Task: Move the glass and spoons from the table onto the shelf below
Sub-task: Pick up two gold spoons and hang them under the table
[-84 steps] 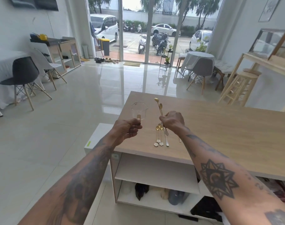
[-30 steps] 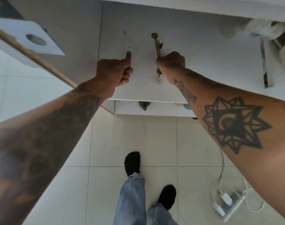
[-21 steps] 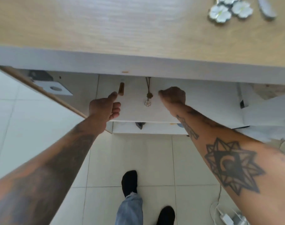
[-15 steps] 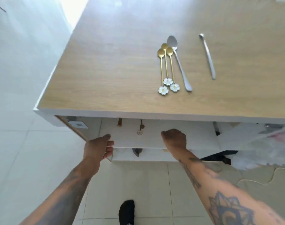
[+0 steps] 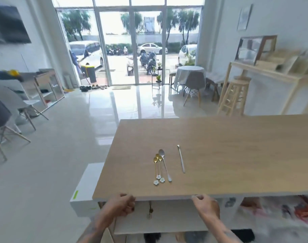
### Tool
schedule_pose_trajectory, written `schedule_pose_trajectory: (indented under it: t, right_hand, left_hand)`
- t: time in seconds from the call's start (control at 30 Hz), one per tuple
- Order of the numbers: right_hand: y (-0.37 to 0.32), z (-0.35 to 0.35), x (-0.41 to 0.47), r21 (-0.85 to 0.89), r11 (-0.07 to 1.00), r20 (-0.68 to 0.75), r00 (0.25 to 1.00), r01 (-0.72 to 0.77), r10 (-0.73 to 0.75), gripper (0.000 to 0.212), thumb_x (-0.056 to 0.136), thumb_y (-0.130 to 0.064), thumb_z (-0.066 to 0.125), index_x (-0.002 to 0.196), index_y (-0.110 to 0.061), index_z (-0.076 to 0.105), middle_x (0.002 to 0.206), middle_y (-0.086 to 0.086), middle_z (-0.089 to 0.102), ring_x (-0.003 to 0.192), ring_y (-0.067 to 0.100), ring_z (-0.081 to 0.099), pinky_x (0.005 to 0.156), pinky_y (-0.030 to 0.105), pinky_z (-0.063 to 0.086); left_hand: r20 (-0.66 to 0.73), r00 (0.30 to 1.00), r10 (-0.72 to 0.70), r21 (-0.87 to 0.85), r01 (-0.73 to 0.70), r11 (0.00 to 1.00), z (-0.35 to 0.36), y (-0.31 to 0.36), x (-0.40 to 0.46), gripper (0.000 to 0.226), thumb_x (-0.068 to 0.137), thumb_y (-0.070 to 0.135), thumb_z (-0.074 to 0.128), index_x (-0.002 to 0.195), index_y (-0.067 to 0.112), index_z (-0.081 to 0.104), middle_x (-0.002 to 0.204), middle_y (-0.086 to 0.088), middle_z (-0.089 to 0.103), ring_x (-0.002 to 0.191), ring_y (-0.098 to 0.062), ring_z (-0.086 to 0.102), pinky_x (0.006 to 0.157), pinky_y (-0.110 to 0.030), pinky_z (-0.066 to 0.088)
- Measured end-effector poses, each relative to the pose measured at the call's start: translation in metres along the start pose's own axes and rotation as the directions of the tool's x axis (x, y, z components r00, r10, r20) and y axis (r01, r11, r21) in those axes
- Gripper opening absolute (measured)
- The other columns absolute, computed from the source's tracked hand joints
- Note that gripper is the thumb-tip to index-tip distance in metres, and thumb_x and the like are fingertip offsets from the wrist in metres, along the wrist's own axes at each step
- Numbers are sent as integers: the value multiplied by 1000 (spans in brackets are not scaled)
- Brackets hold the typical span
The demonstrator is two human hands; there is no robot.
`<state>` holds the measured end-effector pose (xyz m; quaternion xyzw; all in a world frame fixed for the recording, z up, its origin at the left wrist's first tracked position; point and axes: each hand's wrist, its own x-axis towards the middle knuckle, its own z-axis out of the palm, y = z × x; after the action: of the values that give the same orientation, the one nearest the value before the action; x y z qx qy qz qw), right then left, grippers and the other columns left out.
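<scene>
Three gold spoons with flower ends (image 5: 157,168) lie side by side on the wooden table (image 5: 228,146), near its front edge. A long silver spoon (image 5: 164,166) lies right beside them, and a thin silver utensil (image 5: 181,159) a little further right. On the white shelf (image 5: 160,224) under the tabletop, the ends of gold spoons (image 5: 150,210) show. The glass is hidden from view. My left hand (image 5: 120,206) is curled and empty just below the table's front edge. My right hand (image 5: 205,206) hangs empty, fingers loose, at the same edge.
A white box (image 5: 86,186) stands against the table's left end. Dark items and bags fill the lower shelf and the right side (image 5: 289,211). Chairs (image 5: 2,120) stand at the far left, a wooden stool (image 5: 235,97) beyond the table.
Earlier my left hand held the glass and my right two gold spoons. Both went down onto the shelf and let go. My hands drew back empty and my view rose.
</scene>
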<state>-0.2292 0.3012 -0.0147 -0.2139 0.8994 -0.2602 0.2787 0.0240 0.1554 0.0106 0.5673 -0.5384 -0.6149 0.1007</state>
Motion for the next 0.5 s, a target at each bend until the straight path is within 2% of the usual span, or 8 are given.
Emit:
schedule_pose_trajectory:
  t: [0.07,0.13,0.2,0.27,0.33,0.4,0.5]
  right_hand:
    - [-22,-19,-1,18,999,-50,998,46,-45,30,94,-34,58,110,-15,74,117,9,72,113,28,64,78,26,45]
    - [-45,-34,0,51,995,-101,991,90,-85,26,91,-32,59,102,-14,75,108,11,74,108,30,66,73,25,41]
    - [-67,-44,2,107,987,-127,986,120,-106,18,89,-29,61,85,-15,72,89,10,70,94,31,66,67,24,39]
    - [-87,-45,4,137,980,-136,983,146,-127,22,87,-26,61,77,-9,71,78,9,67,80,29,62,64,26,41]
    - [-105,-37,5,137,978,-119,982,160,-144,25,86,-25,62,85,-5,77,82,11,73,81,29,66,63,24,41]
    - [-117,-25,5,134,977,-104,983,166,-153,24,86,-26,62,93,-8,78,92,10,76,84,25,67,65,22,40]
    - [-128,-5,10,150,977,-74,987,151,-141,23,85,-25,63,90,-9,78,90,8,75,87,24,68,65,21,41]
  left_hand:
    - [-26,995,91,55,-90,994,-7,33,-6,10,93,14,62,85,9,63,70,-7,62,48,-13,49,43,-18,36]
    - [-38,982,182,102,-178,979,-12,62,-6,12,94,15,62,90,6,68,76,-10,66,53,-15,53,50,-22,41]
    - [-42,971,237,125,-230,965,-16,86,-2,16,93,15,61,93,2,70,78,-10,67,55,-17,54,54,-24,43]
    - [-50,961,270,122,-263,957,-18,102,5,19,93,13,61,97,-3,71,79,-12,67,55,-18,54,54,-25,42]
    - [-47,959,279,140,-271,952,-16,112,15,18,92,12,61,97,-3,71,81,-13,68,57,-19,54,54,-25,42]
    - [-36,962,272,171,-262,950,-12,115,27,15,90,11,62,94,-1,71,81,-13,68,58,-20,55,54,-26,43]
    - [-36,967,252,215,-239,947,-1,113,50,18,90,11,63,96,-2,74,81,-12,68,63,-21,58,56,-26,46]
